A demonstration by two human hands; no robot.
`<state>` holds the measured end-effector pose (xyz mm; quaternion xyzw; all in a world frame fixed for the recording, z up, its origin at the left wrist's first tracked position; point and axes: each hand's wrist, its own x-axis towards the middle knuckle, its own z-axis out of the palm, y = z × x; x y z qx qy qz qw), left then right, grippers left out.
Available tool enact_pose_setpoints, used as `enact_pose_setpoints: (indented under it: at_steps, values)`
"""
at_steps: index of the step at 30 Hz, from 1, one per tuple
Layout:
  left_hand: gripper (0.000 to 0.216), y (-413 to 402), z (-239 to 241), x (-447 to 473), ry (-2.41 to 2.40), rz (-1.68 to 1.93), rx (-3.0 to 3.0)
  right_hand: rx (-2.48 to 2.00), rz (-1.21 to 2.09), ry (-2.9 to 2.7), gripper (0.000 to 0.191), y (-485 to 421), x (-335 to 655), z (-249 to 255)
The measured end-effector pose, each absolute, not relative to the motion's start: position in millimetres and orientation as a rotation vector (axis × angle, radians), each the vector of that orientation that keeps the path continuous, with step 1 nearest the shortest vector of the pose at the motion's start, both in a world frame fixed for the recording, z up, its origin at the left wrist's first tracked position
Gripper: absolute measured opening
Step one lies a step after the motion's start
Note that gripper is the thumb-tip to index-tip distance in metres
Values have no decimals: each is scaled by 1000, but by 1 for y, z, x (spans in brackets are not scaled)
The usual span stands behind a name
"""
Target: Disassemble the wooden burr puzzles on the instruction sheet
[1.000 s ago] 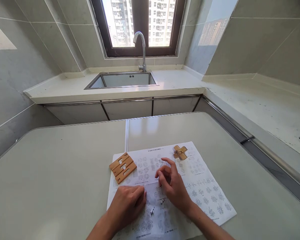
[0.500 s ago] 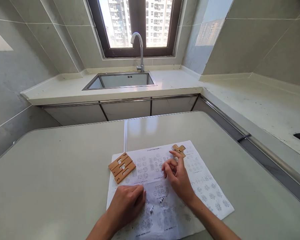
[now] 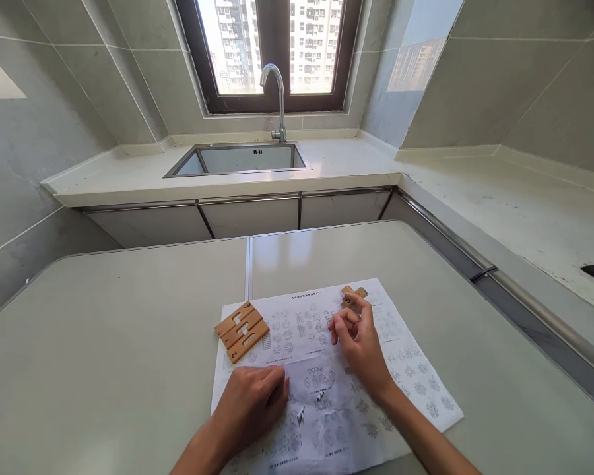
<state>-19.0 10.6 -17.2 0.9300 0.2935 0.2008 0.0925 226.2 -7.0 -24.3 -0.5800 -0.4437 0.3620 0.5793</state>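
Head view: right hand (image 3: 359,340) half-curled at flat wooden cross (image 3: 352,291), grip unclear; left hand (image 3: 252,402) empty, on sheet (image 3: 416,376).

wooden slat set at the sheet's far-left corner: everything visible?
The wooden slat set is three light-brown flat strips lying side by side, angled diagonally, with rectangular cut-outs; a dark handwritten 2 marks the near end. It rests on the far-left corner of the printed sheet, partly over the table. The left hand lies nearest, not touching it.
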Motion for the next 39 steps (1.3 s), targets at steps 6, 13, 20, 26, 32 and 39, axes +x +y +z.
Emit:
enact_pose_setpoints:
  at_steps: [6,13,20,26,32,39]
  values:
    - [34,11,-20,-20,872,604,2748,-1361,886,-1032,54,-7,227,-23]
    - [34,11,-18,-19,860,618,2742,-1365,943,-1024,68,-7,229,-24]
    - [35,10,-14,-18,873,607,2751,-1366,947,-1016,73,-7,230,-24]
    - [34,11,-17,-18,874,602,2756,-1386,931,-1023,75,-6,231,-29]
    - [35,10,-19,-19,879,606,2752,-1429,859,-1037,66,-7,229,-27]
    - [35,10,-20,-19,879,610,2763,-1350,850,-1013,50,-14,226,-15]
